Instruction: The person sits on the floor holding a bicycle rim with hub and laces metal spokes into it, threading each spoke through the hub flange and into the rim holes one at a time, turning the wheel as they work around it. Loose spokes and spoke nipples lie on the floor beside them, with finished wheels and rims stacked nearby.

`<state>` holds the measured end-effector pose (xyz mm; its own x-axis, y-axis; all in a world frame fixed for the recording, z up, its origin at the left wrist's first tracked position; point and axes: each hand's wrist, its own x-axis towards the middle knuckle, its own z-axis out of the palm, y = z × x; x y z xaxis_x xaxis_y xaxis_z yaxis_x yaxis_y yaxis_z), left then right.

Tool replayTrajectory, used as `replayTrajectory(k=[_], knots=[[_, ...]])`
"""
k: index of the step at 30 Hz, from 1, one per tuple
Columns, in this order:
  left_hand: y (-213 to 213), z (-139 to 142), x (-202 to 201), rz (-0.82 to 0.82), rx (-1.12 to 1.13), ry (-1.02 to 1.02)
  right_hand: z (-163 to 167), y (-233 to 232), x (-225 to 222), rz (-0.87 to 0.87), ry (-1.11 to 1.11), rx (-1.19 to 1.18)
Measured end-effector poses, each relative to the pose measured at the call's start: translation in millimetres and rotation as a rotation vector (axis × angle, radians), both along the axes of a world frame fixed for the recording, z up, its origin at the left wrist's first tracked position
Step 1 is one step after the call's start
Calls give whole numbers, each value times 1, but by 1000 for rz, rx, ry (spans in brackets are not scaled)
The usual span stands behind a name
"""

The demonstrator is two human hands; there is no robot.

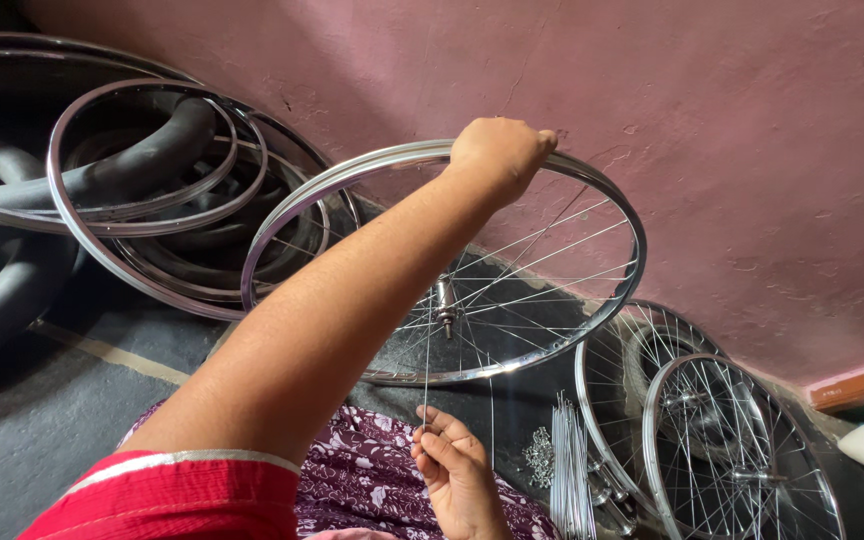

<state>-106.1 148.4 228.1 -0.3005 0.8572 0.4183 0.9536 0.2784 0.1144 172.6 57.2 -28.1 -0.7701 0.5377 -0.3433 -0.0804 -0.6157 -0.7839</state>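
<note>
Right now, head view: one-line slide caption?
Left hand grips a spoked wheel rim at its top while right hand pinches a thin spoke below.

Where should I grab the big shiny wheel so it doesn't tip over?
Grab the wheel by its metal rim at the very top, reaching down from above, as the left hand does. The wheel stands tilted on its lower edge, so the top rim steadies it best. The spokes are thin and crowded; the right hand only pinches one loose spoke.

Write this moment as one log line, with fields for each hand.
left hand: grips top of wheel rim | right hand: pinches loose spoke | wheel: upright by pink wall
</note>
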Motion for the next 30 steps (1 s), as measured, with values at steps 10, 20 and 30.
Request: replayTrajectory(k=[10,20,30], knots=[[-3,1,0,11,-9,-10,1,-1,-7,5,-57,79],[-2,1,1,16,2,2,-5,-3,-5,21,-136,190],[-2,0,-2,6,6,-4,-6,-7,-5,21,-127,179]])
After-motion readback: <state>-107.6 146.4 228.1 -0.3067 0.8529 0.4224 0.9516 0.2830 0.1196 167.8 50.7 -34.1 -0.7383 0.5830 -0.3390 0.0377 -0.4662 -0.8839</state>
